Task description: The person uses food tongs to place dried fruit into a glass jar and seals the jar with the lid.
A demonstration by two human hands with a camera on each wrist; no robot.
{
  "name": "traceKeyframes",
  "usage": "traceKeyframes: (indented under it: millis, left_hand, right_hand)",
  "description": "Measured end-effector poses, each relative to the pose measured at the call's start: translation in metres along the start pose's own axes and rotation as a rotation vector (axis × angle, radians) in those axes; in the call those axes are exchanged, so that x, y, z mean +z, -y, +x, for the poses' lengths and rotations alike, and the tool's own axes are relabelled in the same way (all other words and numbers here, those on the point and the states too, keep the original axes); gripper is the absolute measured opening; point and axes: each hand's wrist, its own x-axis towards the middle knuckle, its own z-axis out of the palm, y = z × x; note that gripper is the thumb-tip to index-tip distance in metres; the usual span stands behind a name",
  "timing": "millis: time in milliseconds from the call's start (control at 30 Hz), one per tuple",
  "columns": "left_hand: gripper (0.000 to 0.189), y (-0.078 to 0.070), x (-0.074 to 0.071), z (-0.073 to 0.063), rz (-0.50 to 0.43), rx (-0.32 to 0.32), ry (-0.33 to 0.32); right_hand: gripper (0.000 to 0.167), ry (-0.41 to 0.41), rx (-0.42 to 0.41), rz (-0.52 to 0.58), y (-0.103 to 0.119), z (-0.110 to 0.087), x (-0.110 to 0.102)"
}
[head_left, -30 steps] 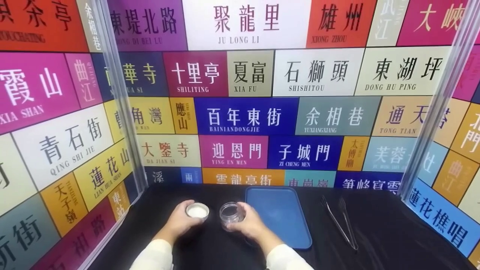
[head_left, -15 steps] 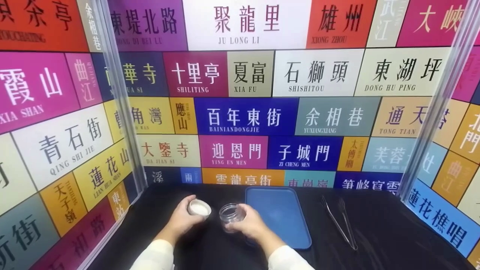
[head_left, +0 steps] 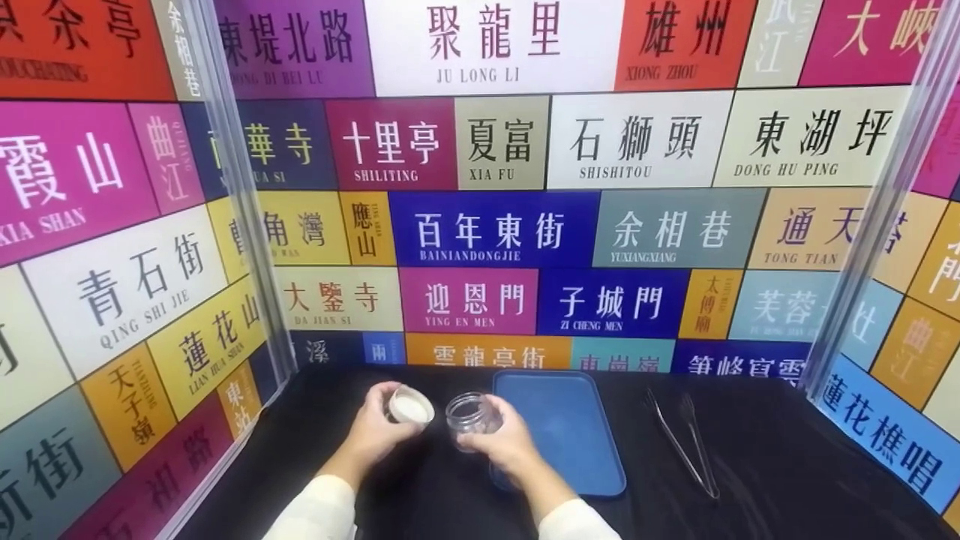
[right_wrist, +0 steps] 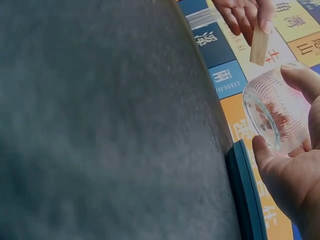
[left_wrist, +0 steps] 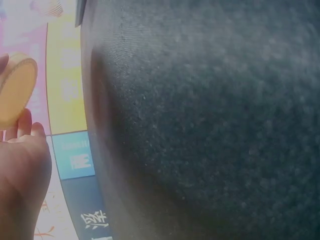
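Note:
My left hand [head_left: 379, 429] pinches a round, shallow jar lid [head_left: 412, 406] by its edge, pale inside face tilted up toward the jar. A light wood-coloured rim shows on the lid [left_wrist: 20, 90] in the left wrist view. Just to the right, my right hand [head_left: 506, 436] grips a clear glass jar [head_left: 466, 412] round its side, mouth uppermost and uncovered. Ribbed walls and a thick round base mark the jar [right_wrist: 275, 112] in the right wrist view. A small gap separates lid and jar.
Behind my right hand lies a blue tray [head_left: 570, 427] on the black tablecloth [head_left: 420, 502]. Metal tongs [head_left: 686, 442] rest farther right, their arms spread. Sign-covered panels [head_left: 495, 229] with clear corner strips enclose the table at the back and both sides.
Both hands have shifted slightly right and farther from me. The lid has turned from nearly flat to a steeper tilt facing the jar. The tray and tongs stay put.

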Motion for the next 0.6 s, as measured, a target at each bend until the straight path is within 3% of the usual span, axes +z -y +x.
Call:
traceKeyframes:
  millis: [233, 333, 600]
  left_hand:
    - [0.085, -0.006, 0.002, 0.001, -0.027, 0.025, 0.049]
    - [0.086, -0.01, 0.003, 0.001, -0.042, 0.009, 0.094]
    - [0.086, -0.018, 0.013, 0.002, -0.103, 0.041, 0.191]
  right_hand:
    - [0.093, 0.002, -0.03, 0.019, 0.002, -0.001, 0.004]
    - [0.093, -0.004, -0.058, -0.008, 0.003, -0.003, 0.006]
    - [0.095, -0.021, -0.083, -0.084, 0.003, -0.006, 0.007]
